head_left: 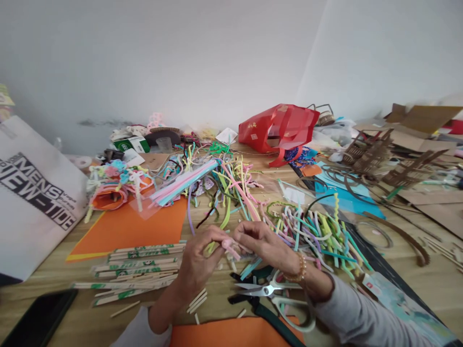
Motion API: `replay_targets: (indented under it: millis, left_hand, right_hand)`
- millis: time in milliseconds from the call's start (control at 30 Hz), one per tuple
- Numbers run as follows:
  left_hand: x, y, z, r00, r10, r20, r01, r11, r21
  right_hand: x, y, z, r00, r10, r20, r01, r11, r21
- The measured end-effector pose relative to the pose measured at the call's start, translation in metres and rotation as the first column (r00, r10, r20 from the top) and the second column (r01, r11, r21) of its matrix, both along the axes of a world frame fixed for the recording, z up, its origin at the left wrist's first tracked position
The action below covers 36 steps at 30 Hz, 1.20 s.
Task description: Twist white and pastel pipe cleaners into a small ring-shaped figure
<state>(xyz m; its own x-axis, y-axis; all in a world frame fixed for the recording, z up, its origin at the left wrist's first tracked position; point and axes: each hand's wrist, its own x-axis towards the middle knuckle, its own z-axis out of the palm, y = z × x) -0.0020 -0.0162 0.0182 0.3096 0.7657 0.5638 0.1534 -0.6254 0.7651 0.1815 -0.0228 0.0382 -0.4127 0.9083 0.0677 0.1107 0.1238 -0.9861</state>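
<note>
A small twisted piece of pink pipe cleaner (230, 246) is held between my two hands over the middle of the table. My left hand (202, 255) pinches it from the left with thumb and forefinger. From the right, the fingertips of my right hand (265, 243) are closed at its other side; a beaded bracelet circles that wrist. Below my right hand lie white-handled scissors (266, 290), blades apart, across a dark-handled cutting tool (267, 315). Loose pipe cleaners (318, 236) in many colours are heaped to the right, and a bundle of longer ones (188, 183) lies beyond my hands.
Paper-wrapped chopsticks (141, 265) lie left on the table, near orange sheets (130, 229) and a dark phone (39, 315). A white printed bag (36, 197) stands far left. At the back rests a red bag (258, 126); brown woven pieces (369, 154) and cardboard (430, 125) fill the right.
</note>
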Motion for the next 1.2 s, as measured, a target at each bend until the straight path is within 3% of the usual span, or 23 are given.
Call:
replay_targets:
  millis: [67,133,233,400,533,600,833,1033,1200]
  left_hand:
    - [-0.001,0.001,-0.001,0.997,-0.004,0.082,0.022,0.977,-0.213]
    - [-0.002,0.001,-0.001,0.99,0.014,0.143,0.039,0.93,-0.365]
    - [-0.001,0.001,-0.001,0.98,0.067,0.19,0.035,0.87,-0.491]
    - [0.001,0.001,0.002,0.971,0.099,0.217,0.039,0.832,-0.553]
    - [0.003,0.002,0.002,0.961,0.096,0.26,0.073,0.817,-0.571]
    - [0.003,0.002,0.0,0.96,0.086,0.268,0.087,0.815,-0.573]
    - [0.003,0.002,-0.004,0.98,0.024,0.199,0.082,0.859,-0.506]
    - [0.002,0.002,-0.002,1.0,-0.001,0.014,0.004,0.966,-0.257]
    - [0.004,0.004,-0.008,0.996,0.043,-0.073,-0.051,0.992,-0.115]
  right_hand:
    - [0.001,-0.003,0.007,0.986,-0.103,0.131,0.074,0.974,0.213]
    - [0.002,-0.006,0.01,0.958,-0.2,0.204,0.086,0.883,0.46]
    - [0.002,-0.007,0.005,0.907,-0.249,0.341,-0.051,0.737,0.674]
    - [0.004,-0.005,-0.004,0.791,-0.349,0.503,-0.237,0.582,0.778]
    - [0.005,-0.004,0.0,0.719,-0.403,0.567,-0.377,0.459,0.804]
    - [0.006,-0.004,0.002,0.692,-0.421,0.587,-0.422,0.424,0.801]
    - [0.003,-0.005,0.001,0.688,-0.419,0.593,-0.399,0.464,0.791]
    - [0.001,-0.007,0.002,0.723,-0.354,0.594,-0.334,0.574,0.748]
    - [-0.002,-0.008,-0.002,0.752,-0.333,0.569,-0.222,0.684,0.695]
